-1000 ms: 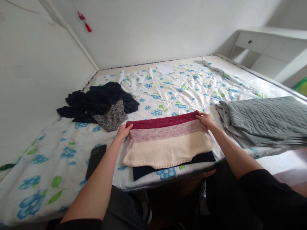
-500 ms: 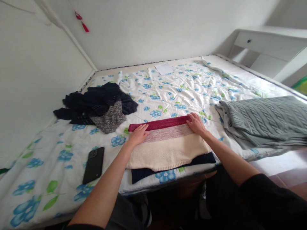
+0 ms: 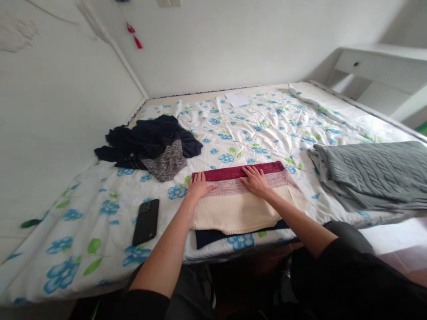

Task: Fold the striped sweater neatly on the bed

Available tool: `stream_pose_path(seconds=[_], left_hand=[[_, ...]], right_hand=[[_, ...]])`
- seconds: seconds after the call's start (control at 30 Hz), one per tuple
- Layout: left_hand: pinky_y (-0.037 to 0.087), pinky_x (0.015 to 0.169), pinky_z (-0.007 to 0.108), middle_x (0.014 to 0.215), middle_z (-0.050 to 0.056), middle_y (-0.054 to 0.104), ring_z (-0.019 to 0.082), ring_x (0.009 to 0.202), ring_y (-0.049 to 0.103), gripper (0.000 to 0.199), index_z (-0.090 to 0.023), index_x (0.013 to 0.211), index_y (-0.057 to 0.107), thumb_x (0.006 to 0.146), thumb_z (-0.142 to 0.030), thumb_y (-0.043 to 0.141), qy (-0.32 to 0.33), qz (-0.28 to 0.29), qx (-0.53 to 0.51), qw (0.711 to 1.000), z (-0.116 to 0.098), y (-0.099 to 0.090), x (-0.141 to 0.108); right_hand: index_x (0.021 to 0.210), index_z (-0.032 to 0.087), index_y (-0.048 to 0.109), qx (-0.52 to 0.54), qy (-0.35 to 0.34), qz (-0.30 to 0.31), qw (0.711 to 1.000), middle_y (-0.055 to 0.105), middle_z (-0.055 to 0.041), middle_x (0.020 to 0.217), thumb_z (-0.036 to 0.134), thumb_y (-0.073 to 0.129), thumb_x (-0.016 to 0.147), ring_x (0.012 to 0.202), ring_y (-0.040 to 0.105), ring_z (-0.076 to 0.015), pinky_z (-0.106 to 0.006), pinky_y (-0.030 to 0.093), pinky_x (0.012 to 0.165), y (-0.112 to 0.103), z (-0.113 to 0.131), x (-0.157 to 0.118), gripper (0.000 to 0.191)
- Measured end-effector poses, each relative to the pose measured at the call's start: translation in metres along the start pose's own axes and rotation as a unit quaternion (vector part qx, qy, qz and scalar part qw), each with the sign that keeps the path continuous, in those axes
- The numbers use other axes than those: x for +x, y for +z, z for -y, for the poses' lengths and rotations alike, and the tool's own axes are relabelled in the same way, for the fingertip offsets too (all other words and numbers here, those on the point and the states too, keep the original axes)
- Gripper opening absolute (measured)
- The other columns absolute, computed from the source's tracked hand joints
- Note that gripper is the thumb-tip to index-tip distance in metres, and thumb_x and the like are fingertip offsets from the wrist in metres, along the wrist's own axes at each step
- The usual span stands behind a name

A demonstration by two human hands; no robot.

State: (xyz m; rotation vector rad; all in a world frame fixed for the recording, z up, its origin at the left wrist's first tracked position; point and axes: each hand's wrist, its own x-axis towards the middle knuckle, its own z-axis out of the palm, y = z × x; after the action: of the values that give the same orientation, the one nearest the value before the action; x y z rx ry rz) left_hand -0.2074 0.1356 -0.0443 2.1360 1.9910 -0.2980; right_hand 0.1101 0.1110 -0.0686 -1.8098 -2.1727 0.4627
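Note:
A folded knit sweater (image 3: 233, 213) with dark red, pinkish and cream bands lies near the bed's front edge. Its navy part (image 3: 213, 238) shows underneath, along the front. My left hand (image 3: 199, 187) rests on the sweater's left end, fingers spread over the red and pink bands. Flat on the middle of the same bands lies my right hand (image 3: 256, 181), its fingers apart. Neither hand grips the cloth. Left of my left forearm is a black phone (image 3: 146, 222), lying on the bedsheet.
The flowered bedsheet (image 3: 230, 138) covers the bed. A heap of dark clothes (image 3: 150, 140) lies at the left, a grey cable-knit garment (image 3: 376, 173) at the right. Farther back are a sheet of paper (image 3: 237, 99) and, to the right, a white cabinet (image 3: 376, 75).
My right hand has slid left from the sweater's right end to its middle. My left hand stays at the left end. The whole view has shifted slightly.

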Motion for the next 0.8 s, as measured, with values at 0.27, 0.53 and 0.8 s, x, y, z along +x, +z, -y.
stream_pose_path(seconds=[0.27,0.53,0.8], left_hand=[[0.032,0.139,0.058,0.19,0.015,0.031,0.041,0.174,0.035,0.071,-0.019,0.182,0.041,0.113,-0.038,0.042,0.064,0.01,-0.007,0.998,-0.008,0.007,-0.002],[0.026,0.142,0.055,0.192,0.021,0.018,0.046,0.177,0.024,0.096,-0.011,0.183,0.034,0.107,-0.066,0.054,0.028,0.043,-0.055,0.997,-0.004,-0.001,0.005],[0.022,0.143,0.053,0.193,0.018,0.012,0.044,0.179,0.018,0.098,-0.011,0.185,0.028,0.108,-0.069,0.048,0.021,0.06,-0.048,0.997,-0.003,-0.004,0.005]], right_hand=[[0.179,0.02,0.045,0.008,-0.154,0.097,0.983,0.038,-0.0096,0.188,0.053,0.033,0.124,0.176,0.029,-0.0325,-0.062,0.017,0.142,0.043,0.121,0.046,0.066],[0.186,0.031,0.034,-0.026,-0.138,0.109,0.984,0.027,-0.0073,0.192,0.073,0.032,0.119,0.178,0.025,-0.033,-0.057,0.019,0.144,0.018,0.031,0.036,0.079],[0.187,0.03,0.031,-0.053,0.02,0.11,0.992,0.024,-0.0074,0.193,0.073,0.032,0.117,0.18,0.016,-0.0333,-0.057,0.016,0.145,-0.036,-0.14,0.005,0.082]])
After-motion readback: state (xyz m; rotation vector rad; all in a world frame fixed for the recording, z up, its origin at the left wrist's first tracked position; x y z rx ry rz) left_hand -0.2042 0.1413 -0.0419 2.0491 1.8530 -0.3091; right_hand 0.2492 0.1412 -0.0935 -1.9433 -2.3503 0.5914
